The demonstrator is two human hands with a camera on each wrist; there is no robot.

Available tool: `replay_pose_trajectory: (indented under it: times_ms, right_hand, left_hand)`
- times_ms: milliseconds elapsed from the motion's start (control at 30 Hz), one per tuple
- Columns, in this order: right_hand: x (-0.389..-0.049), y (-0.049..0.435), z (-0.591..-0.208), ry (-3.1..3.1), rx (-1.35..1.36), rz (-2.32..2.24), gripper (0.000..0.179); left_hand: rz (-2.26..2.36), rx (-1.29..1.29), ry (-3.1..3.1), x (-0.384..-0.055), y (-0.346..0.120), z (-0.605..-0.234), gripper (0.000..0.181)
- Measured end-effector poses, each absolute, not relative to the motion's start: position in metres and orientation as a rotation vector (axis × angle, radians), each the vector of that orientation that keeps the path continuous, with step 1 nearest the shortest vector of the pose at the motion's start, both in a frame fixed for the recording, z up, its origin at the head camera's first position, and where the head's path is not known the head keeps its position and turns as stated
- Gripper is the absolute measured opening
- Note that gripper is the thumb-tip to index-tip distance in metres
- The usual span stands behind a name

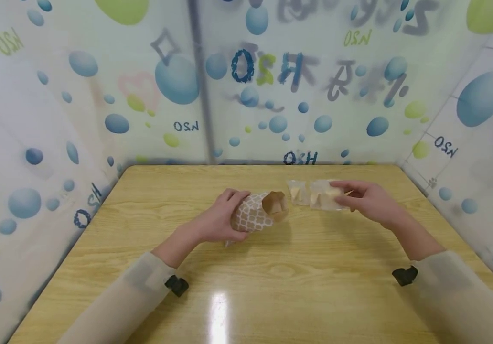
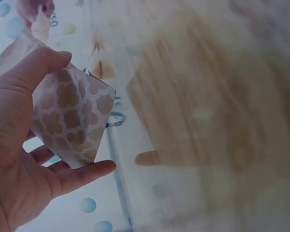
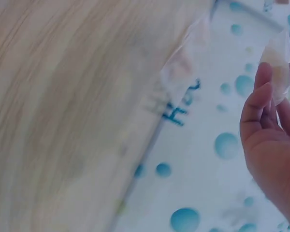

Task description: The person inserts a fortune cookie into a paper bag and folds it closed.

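My left hand [image 1: 222, 217] grips a brown paper bag [image 1: 251, 213] with a white lattice print. Its open mouth faces right, and its crumpled bottom end shows below the palm. In the left wrist view, thumb and fingers wrap the patterned bag [image 2: 70, 116] from both sides. To the right, my right hand [image 1: 369, 200] pinches a small clear plastic packet [image 1: 325, 197] with pale cream contents. The right wrist view shows this packet [image 3: 279, 67] upright between thumb and fingertips. A second clear packet [image 1: 298, 193] lies on the table between the bag's mouth and the held packet.
The wood-grain table [image 1: 315, 286] reaches back to a wall hanging [image 1: 246, 114] printed with blue and green dots and letters. Similar printed sheets flank it on both sides. A dark wrist mount [image 1: 176, 285] sits at the left sleeve, another [image 1: 404, 275] at the right.
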State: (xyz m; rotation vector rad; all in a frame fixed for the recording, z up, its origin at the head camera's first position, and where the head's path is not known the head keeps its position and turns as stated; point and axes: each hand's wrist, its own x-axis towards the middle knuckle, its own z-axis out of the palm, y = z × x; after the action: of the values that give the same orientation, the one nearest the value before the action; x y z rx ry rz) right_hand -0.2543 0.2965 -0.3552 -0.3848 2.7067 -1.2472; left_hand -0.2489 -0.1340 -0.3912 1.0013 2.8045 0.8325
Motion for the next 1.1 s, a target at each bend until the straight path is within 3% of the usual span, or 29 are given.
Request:
replay_pose_trajectory:
  times_ms: [300,567,1100]
  right_hand:
    - [-0.235,0.244,-0.338,2.575,-0.567,-1.316,0.048]
    - [-0.238,0.213,-0.34,2.552,-0.683,-1.273,0.042]
    - [-0.242,0.19,-0.355,2.752,-0.87,-1.13,0.042]
  left_hand:
    - [0.811,0.97,2.816,-0.247,-0.135,-0.39,0.109]
    - [0.814,0.981,2.788,-0.246,-0.13,-0.388,0.11]
    - [0.842,0.952,2.728,-0.245,-0.124,-0.391,0.116]
